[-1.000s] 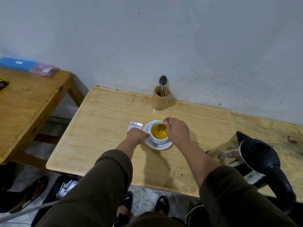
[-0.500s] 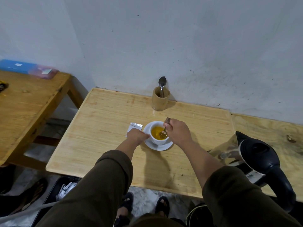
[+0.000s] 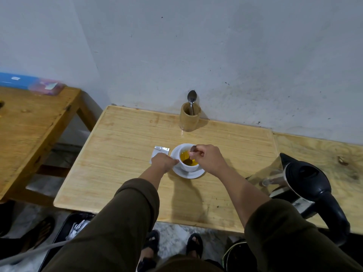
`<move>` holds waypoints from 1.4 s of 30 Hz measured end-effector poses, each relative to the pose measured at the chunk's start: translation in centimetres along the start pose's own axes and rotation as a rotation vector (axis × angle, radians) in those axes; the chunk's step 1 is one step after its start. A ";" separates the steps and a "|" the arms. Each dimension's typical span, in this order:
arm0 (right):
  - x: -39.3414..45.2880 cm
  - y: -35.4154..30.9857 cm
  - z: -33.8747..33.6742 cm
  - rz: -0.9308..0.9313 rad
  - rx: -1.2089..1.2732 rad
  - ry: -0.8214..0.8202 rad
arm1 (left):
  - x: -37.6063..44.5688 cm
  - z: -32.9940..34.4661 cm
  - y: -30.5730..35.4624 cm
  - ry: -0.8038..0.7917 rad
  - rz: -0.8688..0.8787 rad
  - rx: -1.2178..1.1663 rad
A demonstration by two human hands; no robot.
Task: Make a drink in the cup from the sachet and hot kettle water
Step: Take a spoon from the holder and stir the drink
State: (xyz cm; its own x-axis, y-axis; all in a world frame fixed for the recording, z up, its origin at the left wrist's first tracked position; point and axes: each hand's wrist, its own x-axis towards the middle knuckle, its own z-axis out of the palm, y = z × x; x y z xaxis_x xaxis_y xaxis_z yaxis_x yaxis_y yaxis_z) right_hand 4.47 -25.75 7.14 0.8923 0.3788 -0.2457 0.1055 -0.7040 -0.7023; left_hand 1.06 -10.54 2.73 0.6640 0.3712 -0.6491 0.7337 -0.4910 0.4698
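A white cup (image 3: pixel 188 167) full of yellow-orange liquid stands on a white saucer (image 3: pixel 193 174) in the middle of the light wooden table (image 3: pixel 121 154). My right hand (image 3: pixel 208 159) pinches a small spoon (image 3: pixel 189 160) whose bowl dips into the liquid. My left hand (image 3: pixel 164 161) rests closed against the cup's left side and the saucer rim. A silver sachet (image 3: pixel 160 151) lies flat just left of the cup, partly behind my left hand. The black and steel kettle (image 3: pixel 306 183) stands at the right.
A bamboo holder (image 3: pixel 189 119) with a second spoon (image 3: pixel 191 99) stands by the wall behind the cup. A darker wooden table (image 3: pixel 29 122) with a blue box (image 3: pixel 17 80) is at the left. A black bin (image 3: pixel 64 232) sits on the floor below.
The spoon has travelled round inside the cup, from the far side to the near side, with my right hand following. My left hand has stayed against the cup.
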 end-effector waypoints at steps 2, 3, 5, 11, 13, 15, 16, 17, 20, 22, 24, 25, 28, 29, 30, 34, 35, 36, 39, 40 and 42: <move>-0.3 -0.3 -0.5 0.040 0.074 -0.033 | -0.1 -0.1 0.1 0.000 0.007 0.026; -0.5 -0.4 -0.8 0.063 0.104 -0.060 | -0.1 -0.1 0.1 -0.002 0.014 0.045; -1.0 -0.4 -1.4 0.113 0.140 -0.119 | -0.3 -0.1 0.1 -0.003 0.032 0.092; -3.0 0.0 -2.6 0.263 0.319 -0.150 | -0.4 0.1 0.1 0.004 0.061 0.121; -4.2 -0.1 -2.8 0.322 0.388 -0.117 | -0.1 0.3 -0.1 0.002 0.059 0.095; -5.2 -0.1 -2.7 0.338 0.428 -0.104 | -0.2 0.4 -0.2 0.008 0.068 0.083; -5.8 0.1 -2.5 0.342 0.418 -0.084 | -0.2 0.3 -0.3 0.009 0.085 0.082; -6.4 0.4 -2.2 0.345 0.392 -0.065 | 0.0 0.4 -0.5 0.009 0.103 0.080; -7.8 1.1 -1.5 0.365 0.342 -0.058 | 0.0 0.5 -0.7 -0.009 0.153 0.088; -8.5 1.8 -0.7 0.417 0.324 -0.019 | 0.3 0.6 -0.9 -0.017 0.189 0.079; -9.1 2.5 0.2 0.477 0.332 0.051 | 0.2 0.7 -1.3 -0.004 0.238 0.104; -9.4 2.8 0.6 0.494 0.355 0.083 | 0.1 0.8 -1.5 0.012 0.264 0.116; -10.2 3.6 1.4 0.533 0.462 0.193 | 0.0 1.4 -2.0 0.055 0.276 0.058; -10.5 3.7 1.4 0.536 0.493 0.237 | -0.2 1.6 -2.2 0.065 0.270 0.020; -10.7 3.9 1.4 0.544 0.515 0.282 | -0.3 1.9 -2.4 0.073 0.264 -0.023; -10.3 5.2 1.4 0.593 0.558 0.418 | -0.8 2.7 -2.7 0.102 0.230 -0.180; -10.1 5.6 1.4 0.598 0.569 0.432 | -0.9 2.8 -2.7 0.110 0.216 -0.207; -9.6 6.0 1.5 0.608 0.575 0.448 | -0.9 3.0 -2.8 0.117 0.202 -0.230; -8.3 7.0 1.7 0.658 0.549 0.481 | -1.1 3.6 -3.0 0.131 0.146 -0.232; -7.9 7.4 1.8 0.680 0.539 0.476 | -1.3 3.8 -3.0 0.134 0.131 -0.211; -7.0 8.0 2.1 0.703 0.504 0.433 | -1.7 4.3 -3.0 0.147 0.112 -0.173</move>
State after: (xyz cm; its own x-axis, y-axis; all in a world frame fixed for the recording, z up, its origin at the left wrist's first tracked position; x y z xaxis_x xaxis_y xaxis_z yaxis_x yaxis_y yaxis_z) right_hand -1.82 -32.79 1.80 0.7751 -0.3560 -0.5221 -0.6247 -0.3069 -0.7181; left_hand -2.93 -13.08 -0.13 0.7472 0.4391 -0.4989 0.6596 -0.3979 0.6377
